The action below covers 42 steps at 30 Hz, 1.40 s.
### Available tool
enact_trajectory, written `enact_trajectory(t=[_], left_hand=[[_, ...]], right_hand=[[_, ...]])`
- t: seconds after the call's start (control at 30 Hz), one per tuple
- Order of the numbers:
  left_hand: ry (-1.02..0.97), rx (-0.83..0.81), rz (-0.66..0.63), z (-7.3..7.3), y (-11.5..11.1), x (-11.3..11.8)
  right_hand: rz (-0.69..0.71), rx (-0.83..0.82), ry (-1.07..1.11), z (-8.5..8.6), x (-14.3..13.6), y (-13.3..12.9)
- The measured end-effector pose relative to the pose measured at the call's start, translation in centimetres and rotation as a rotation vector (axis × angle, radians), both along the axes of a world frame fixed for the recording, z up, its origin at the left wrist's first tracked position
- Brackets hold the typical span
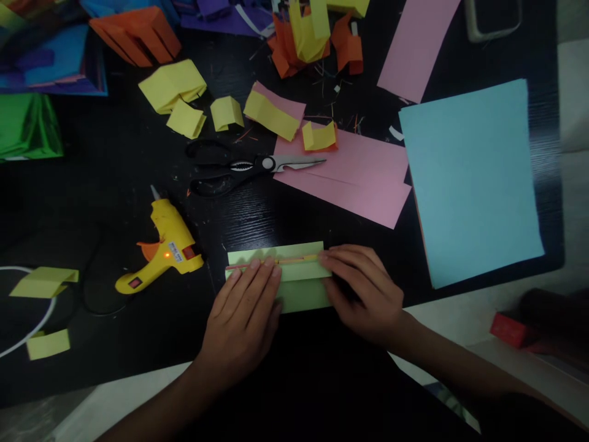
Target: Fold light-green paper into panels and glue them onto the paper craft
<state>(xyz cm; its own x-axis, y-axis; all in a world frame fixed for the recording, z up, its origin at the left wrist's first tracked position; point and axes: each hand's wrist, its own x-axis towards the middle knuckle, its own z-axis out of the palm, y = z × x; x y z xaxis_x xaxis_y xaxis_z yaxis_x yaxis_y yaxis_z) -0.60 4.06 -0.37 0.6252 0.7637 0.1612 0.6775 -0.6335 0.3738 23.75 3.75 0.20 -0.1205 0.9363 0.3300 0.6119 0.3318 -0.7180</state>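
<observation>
A light green sheet of paper (pixel 304 294) lies at the table's front edge, with a crease or fold running along its length. Across it runs a thin stick (pixel 294 259), reddish at its left end and yellowish at its right. My left hand (pixel 246 313) presses its fingertips on the stick and paper, its thumb partly hidden beneath. At the paper's right end, my right hand (pixel 363 291) pinches the edge and the stick's end between thumb and fingers.
A yellow glue gun (pixel 172 236) with a lit orange light lies left. Black-handled scissors (pixel 230 167) rest beyond the paper, partly over pink paper (pixel 368 184). Blue sheets (pixel 473 184) lie right. Folded yellow pieces (pixel 172 86) and orange ones (pixel 138 37) are at the back.
</observation>
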Motion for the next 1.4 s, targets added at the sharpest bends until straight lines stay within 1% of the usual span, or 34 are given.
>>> enact_trajectory(t=[0.2,0.33,0.4,0.6,0.67,0.87,0.97,1.07,1.13,1.23,1.4], left_hand=[[0.012,0.015,0.009,-0.2,0.0,0.1],[-0.002,0.025,0.011,-0.3,0.1,0.1],[0.001,0.030,0.007,-0.3,0.1,0.1],[0.015,0.048,0.000,-0.5,0.1,0.1],[0.019,0.053,-0.001,-0.5,0.1,0.1],[0.021,0.074,0.007,-0.7,0.1,0.1],[0.008,0.069,0.008,-0.8,0.1,0.1],[-0.011,0.049,0.009,-0.8,0.2,0.0],[-0.024,0.037,0.007,-0.7,0.2,0.0],[-0.029,0.032,0.003,-0.6,0.2,-0.1],[-0.007,0.050,-0.006,-0.4,0.2,0.0]], right_hand=[[-0.016,-0.149,0.086,1.0,0.9,1.4],[-0.052,-0.274,0.118,1.3,1.2,1.5],[-0.059,-0.287,0.115,1.3,1.3,1.4],[-0.010,-0.158,0.111,0.6,1.2,1.3],[0.010,-0.138,0.114,0.5,1.2,1.3],[0.020,-0.216,0.054,1.1,1.6,1.4],[0.008,-0.211,0.015,1.2,1.6,1.2],[-0.021,-0.208,0.011,1.1,1.4,1.0],[-0.015,-0.199,0.008,1.0,1.3,1.0],[0.023,-0.115,-0.027,0.6,1.3,0.9],[0.140,0.058,-0.198,0.0,1.7,0.6]])
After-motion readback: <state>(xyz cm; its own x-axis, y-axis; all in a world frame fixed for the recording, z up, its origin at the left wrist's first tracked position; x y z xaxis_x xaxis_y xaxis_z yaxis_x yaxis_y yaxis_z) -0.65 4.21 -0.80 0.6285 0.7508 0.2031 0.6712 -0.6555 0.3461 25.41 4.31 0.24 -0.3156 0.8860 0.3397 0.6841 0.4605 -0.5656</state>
